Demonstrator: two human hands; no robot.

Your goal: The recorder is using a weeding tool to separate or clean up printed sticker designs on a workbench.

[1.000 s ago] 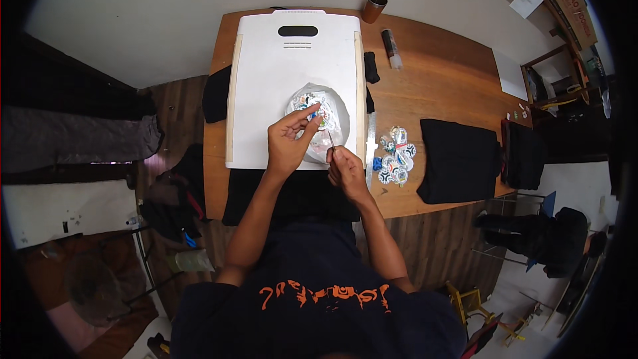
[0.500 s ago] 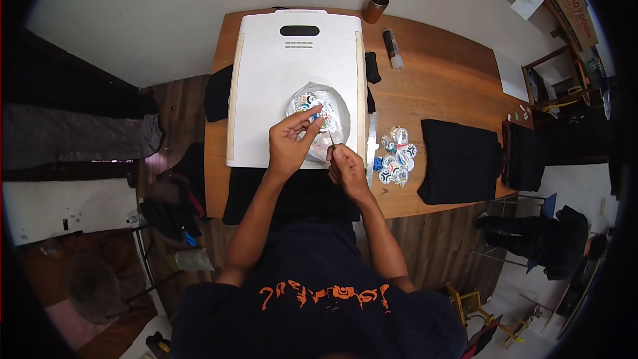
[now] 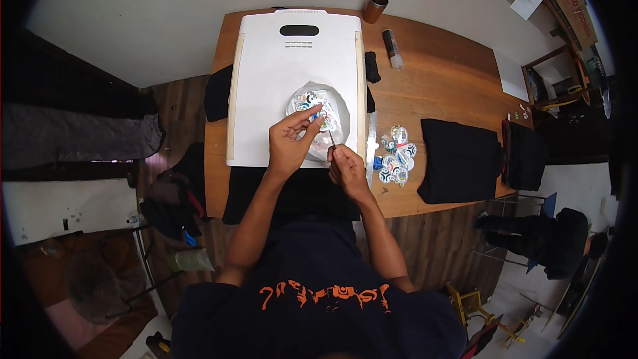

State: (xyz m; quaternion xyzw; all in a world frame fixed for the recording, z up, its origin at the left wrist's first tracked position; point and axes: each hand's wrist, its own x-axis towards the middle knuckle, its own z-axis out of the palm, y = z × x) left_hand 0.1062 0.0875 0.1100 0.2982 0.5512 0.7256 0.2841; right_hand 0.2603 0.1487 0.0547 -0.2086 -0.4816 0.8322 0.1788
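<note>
Between the thumb and fingers of my left hand (image 3: pixel 290 143) is a small round printed piece (image 3: pixel 325 121), white with coloured patterns, like a sticker or patch. My right hand (image 3: pixel 347 167) is closed around a thin dark pointed tool (image 3: pixel 333 138); its tip comes close to the piece, and its exact kind is too small to make out. Under both hands lies a round whitish dish or bag (image 3: pixel 341 110), with more printed pieces (image 3: pixel 306 100) inside. It rests on a large white panel (image 3: pixel 266 93), which has a dark oval slot near its far edge.
Right of the panel, a metal ruler (image 3: pixel 372 139) lies beside a pile of round printed pieces (image 3: pixel 397 159). Folded black cloth (image 3: pixel 460 161) sits farther right on the wooden table (image 3: pixel 445 86). A brown cup (image 3: pixel 376 8) and a dark tube (image 3: pixel 393 49) stand or lie at the back.
</note>
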